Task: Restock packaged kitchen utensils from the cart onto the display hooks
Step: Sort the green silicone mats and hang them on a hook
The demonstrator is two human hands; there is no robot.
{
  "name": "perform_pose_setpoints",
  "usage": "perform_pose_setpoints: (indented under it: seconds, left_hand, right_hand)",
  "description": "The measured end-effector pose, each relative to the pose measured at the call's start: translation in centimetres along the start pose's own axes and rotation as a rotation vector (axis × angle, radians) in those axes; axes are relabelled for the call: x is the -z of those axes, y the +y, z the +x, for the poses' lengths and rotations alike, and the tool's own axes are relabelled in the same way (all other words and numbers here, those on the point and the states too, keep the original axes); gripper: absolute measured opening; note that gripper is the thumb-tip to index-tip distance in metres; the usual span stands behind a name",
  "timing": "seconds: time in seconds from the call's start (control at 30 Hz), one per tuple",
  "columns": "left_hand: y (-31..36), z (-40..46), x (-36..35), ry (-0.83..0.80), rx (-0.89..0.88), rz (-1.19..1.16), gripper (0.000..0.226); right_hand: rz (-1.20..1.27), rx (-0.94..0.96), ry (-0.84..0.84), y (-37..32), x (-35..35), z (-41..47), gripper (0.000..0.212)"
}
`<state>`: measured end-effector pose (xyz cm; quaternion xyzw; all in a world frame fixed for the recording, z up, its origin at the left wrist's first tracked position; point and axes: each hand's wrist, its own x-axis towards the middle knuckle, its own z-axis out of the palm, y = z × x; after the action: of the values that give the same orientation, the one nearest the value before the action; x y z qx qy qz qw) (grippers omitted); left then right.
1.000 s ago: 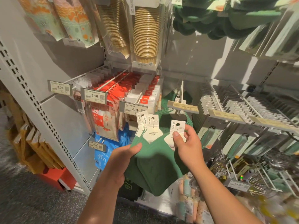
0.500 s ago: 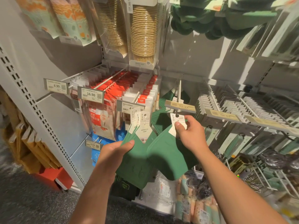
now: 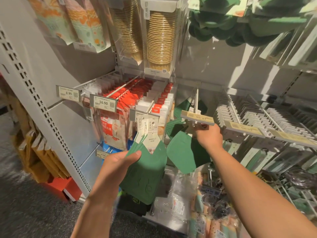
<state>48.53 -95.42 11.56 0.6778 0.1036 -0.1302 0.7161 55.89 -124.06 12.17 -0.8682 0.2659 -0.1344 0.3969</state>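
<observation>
My left hand [image 3: 118, 166] grips a fanned stack of green mats with white hang cards [image 3: 147, 162] in front of the shelving. My right hand [image 3: 208, 137] reaches up under the tan price tag [image 3: 197, 118] at the end of a display hook [image 3: 197, 100]. It pinches the card top of a single green mat [image 3: 184, 152], which hangs below the hand. The card itself is hidden behind the fingers and the tag. More green mats [image 3: 181, 107] hang further back on that hook.
Red and white packets [image 3: 137, 98] fill the hooks to the left, with price tags 8.99 [image 3: 68, 93] and 16.90 [image 3: 103, 103]. Grey carded utensils [image 3: 248, 114] crowd the hooks to the right. Stacked paper cups [image 3: 159, 40] hang above. Bagged goods [image 3: 175, 200] lie below.
My right hand has lifted the single green mat up and away from the stack to the hook's tip under the price tag. My left hand has lowered slightly with the stack.
</observation>
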Motion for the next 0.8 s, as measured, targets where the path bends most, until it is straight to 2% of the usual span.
perform_pose_setpoints:
  seconds: [0.27, 0.33, 0.4, 0.47, 0.53, 0.63, 0.7, 0.8]
  left_hand:
    - [0.0, 0.1, 0.1, -0.069, 0.007, -0.024, 0.021]
    - [0.0, 0.1, -0.1, -0.106, 0.02, -0.031, 0.018]
    - [-0.1, 0.2, -0.3, -0.136, 0.033, -0.046, 0.033]
    - [-0.2, 0.3, -0.5, -0.156, 0.038, -0.042, 0.039]
    - [-0.2, 0.3, -0.8, -0.177, 0.032, -0.019, 0.038]
    - [-0.6, 0.6, -1.0, -0.186, 0.029, -0.014, 0.036]
    - [-0.8, 0.7, -1.1, -0.185, 0.033, -0.023, 0.034]
    - [-1.1, 0.8, -1.5, -0.188, 0.049, -0.023, 0.018]
  right_hand:
    - [0.033, -0.043, 0.018, 0.5, -1.1, 0.4, 0.034]
    - [0.071, 0.011, 0.056, 1.1, -1.5, -0.3, 0.043]
    - [0.091, 0.068, 0.11, 1.5, -1.7, -1.8, 0.055]
    - [0.062, 0.122, 0.154, 2.0, -2.1, -3.1, 0.062]
    - [0.1, 0.159, 0.168, 2.2, -2.4, -4.3, 0.05]
    - [0.302, 0.167, 0.09, 1.9, -2.6, -5.7, 0.009]
    - [0.38, 0.18, -0.001, 1.3, -2.7, -6.6, 0.01]
    - [0.423, 0.209, -0.138, 0.0, -2.9, -7.8, 0.012]
